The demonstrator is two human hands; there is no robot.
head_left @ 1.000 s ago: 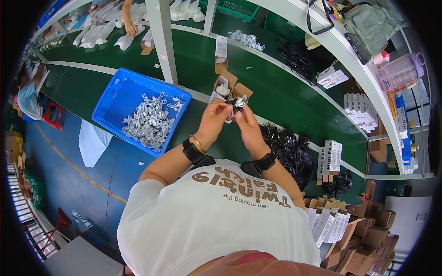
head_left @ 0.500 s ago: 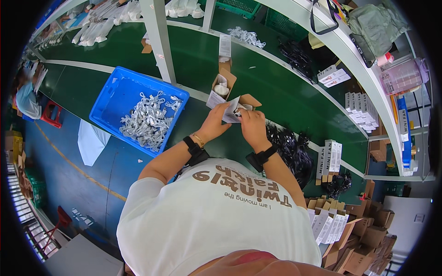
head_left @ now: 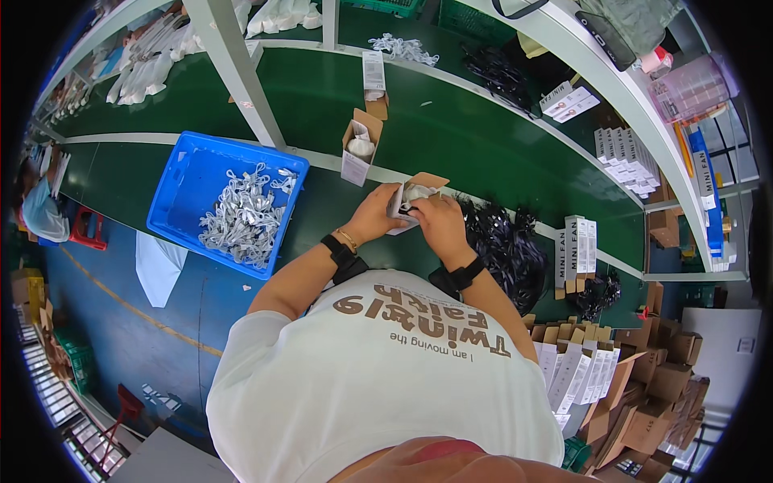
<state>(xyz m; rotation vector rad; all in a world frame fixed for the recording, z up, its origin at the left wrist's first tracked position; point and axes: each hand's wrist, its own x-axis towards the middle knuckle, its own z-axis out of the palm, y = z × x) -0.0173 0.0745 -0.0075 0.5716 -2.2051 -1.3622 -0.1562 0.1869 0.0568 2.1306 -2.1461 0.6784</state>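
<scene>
My left hand is wrapped round the side of a small white cardboard box, its brown top flap standing open. A whitish wrapped item shows inside the mouth of the box. At that mouth, the bent fingers of my right hand are pinched together; a small dark bit shows by the fingertips, too small to name. Beyond my left hand stands a second open box with a white wrapped item in it. Behind that lies another white box with a brown flap.
A blue crate of coiled white cables stands on the left. Right of my right hand lies a heap of black cables, with upright white boxes beyond. A metal post rises from the green bench.
The box in my hands is now apart from the second open box, which it was close against. My right fingers have moved further over its opening. The whole view has shifted slightly.
</scene>
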